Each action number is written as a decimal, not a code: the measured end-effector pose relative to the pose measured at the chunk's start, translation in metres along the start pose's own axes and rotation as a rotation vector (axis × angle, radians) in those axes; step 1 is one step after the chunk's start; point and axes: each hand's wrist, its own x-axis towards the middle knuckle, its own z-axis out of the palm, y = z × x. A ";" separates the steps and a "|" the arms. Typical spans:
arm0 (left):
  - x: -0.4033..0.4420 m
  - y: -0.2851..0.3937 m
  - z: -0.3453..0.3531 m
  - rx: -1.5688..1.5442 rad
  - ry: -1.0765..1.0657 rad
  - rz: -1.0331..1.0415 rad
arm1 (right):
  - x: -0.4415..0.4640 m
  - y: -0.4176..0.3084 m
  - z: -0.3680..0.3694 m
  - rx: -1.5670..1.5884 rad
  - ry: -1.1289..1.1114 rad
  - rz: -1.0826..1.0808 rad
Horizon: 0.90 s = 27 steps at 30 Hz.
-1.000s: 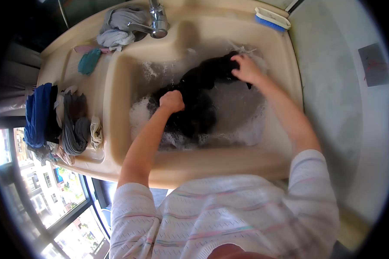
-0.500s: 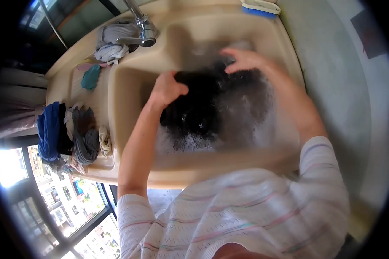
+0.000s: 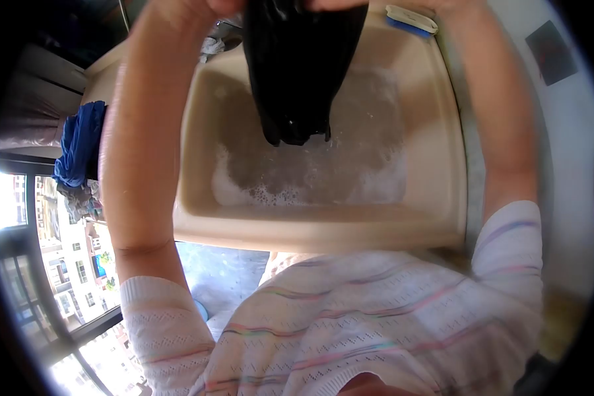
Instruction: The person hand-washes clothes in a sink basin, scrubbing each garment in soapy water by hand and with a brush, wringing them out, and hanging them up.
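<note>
A dripping wet black garment (image 3: 300, 66) hangs stretched down from the top edge of the view, over the sink (image 3: 435, 132). Its lower end is just above the cloudy, sudsy water (image 3: 369, 155). My left hand (image 3: 226, 6) is at the garment's upper left, mostly cut off by the frame. My right hand (image 3: 340, 4) grips the upper right, with only a bit of the fingers showing. Both hands are closed on the cloth. What kind of garment it is, I cannot tell.
A scrub brush (image 3: 410, 21) with blue bristles lies on the sink's back right corner. Blue cloth (image 3: 80, 142) hangs over the left side, above other crumpled laundry (image 3: 80, 200). A window (image 3: 59, 257) is at lower left, and a wall stands close on the right.
Both hands have come up out of the sink towards the top of the view, lifting the black garment from the water. My left forearm now hides much of the laundry on the left.
</note>
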 end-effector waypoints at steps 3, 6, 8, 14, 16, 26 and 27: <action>-0.006 -0.069 -0.002 0.020 -0.187 -0.096 | -0.037 0.046 0.046 -0.105 -0.058 0.248; -0.018 -0.156 0.018 0.092 -0.147 -0.301 | -0.083 0.098 0.122 -0.098 0.053 0.503; -0.033 -0.229 0.032 0.389 -0.047 -0.410 | -0.114 0.122 0.176 -0.212 -0.064 0.783; -0.064 -0.301 0.119 0.913 -0.242 -0.790 | -0.206 0.179 0.301 -0.430 -0.013 0.971; -0.071 -0.335 0.131 0.987 -0.280 -0.746 | -0.228 0.194 0.325 -0.045 0.267 0.954; -0.059 -0.359 0.133 0.541 -0.250 -0.963 | -0.214 0.180 0.282 -0.240 -0.284 1.064; -0.052 -0.339 0.124 0.430 -0.191 -1.087 | -0.214 0.186 0.285 -0.205 -0.217 1.130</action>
